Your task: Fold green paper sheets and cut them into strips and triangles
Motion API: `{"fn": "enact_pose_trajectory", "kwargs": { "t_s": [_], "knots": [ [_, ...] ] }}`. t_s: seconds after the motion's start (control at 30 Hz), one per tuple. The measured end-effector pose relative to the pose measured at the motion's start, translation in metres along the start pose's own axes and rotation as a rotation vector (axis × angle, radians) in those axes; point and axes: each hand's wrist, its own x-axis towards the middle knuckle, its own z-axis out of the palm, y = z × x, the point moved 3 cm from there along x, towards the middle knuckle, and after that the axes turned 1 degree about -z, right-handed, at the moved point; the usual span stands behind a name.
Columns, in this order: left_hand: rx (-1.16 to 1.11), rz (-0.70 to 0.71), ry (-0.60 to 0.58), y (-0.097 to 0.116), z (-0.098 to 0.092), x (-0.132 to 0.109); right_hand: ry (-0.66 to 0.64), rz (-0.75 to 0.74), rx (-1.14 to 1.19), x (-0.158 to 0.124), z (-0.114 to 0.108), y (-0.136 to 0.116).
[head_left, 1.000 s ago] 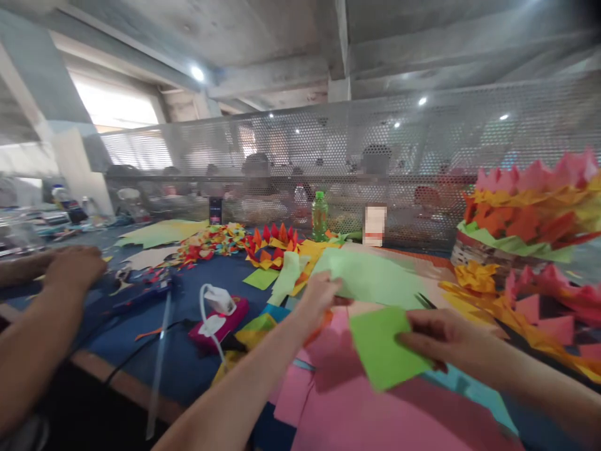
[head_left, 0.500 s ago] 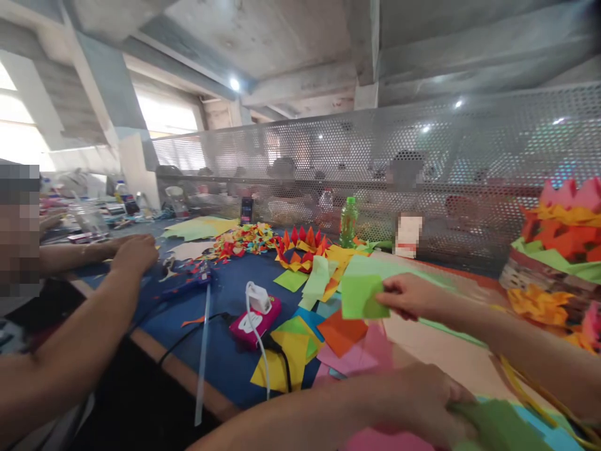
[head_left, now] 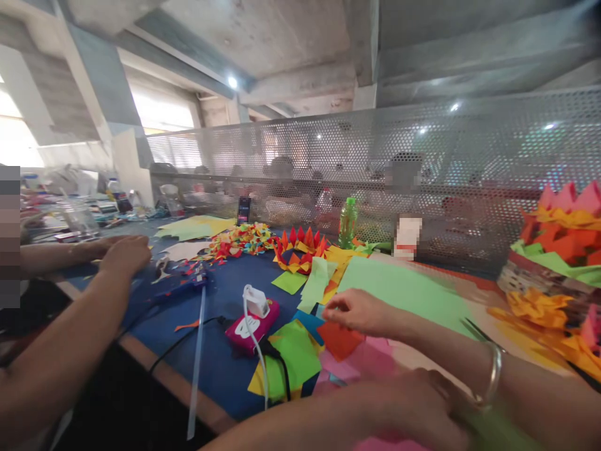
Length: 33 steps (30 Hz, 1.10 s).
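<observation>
My right hand hovers over a red-orange paper square, fingers loosely bent and holding nothing. Just left of it a bright green square lies on a pile of coloured squares at the blue table's edge. My left hand is low at the bottom of the view, closed on a blurred green sheet over pink paper. A bangle is on my right wrist.
A co-worker's hand rests on the blue table at the left. There are also a pink device with a white plug, a paper crown, a green bottle, a large pale green sheet, a basket of paper flowers and a mesh partition.
My right hand carried the green square leftward, let it go on the pile, and now holds nothing. My left hand dropped to the bottom of the view.
</observation>
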Motion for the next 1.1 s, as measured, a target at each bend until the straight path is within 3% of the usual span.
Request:
{"fn": "enact_pose_trajectory", "kwargs": {
  "t_s": [0.1, 0.2, 0.3, 0.4, 0.57, 0.8, 0.97, 1.1],
  "knots": [
    [0.141, -0.032, -0.028, 0.011, 0.0, -0.009, 0.176, 0.046, -0.184, -0.022, -0.034, 0.03],
    [0.216, -0.099, 0.008, 0.027, -0.002, -0.018, 0.203, 0.117, -0.316, -0.055, -0.058, 0.075],
    [0.272, -0.226, 0.042, 0.039, -0.004, -0.026, 0.151, 0.199, -0.376, -0.086, -0.064, 0.119],
    [0.198, -0.248, 0.048, 0.044, -0.004, -0.028, 0.13, 0.231, -0.399, -0.105, -0.058, 0.144],
    [0.039, -0.202, 0.026, 0.038, 0.0, -0.025, 0.157, 0.19, -0.424, -0.111, -0.049, 0.146],
    [0.022, -0.221, 0.028, 0.036, -0.001, -0.024, 0.248, 0.174, -0.435, -0.11, -0.044, 0.14],
    [-0.022, -0.255, 0.027, 0.039, -0.001, -0.024, 0.286, 0.17, -0.376, -0.108, -0.059, 0.147],
    [-0.107, -0.257, 0.045, 0.033, -0.001, -0.021, 0.403, 0.261, -0.307, -0.11, -0.076, 0.163]
  ]
}}
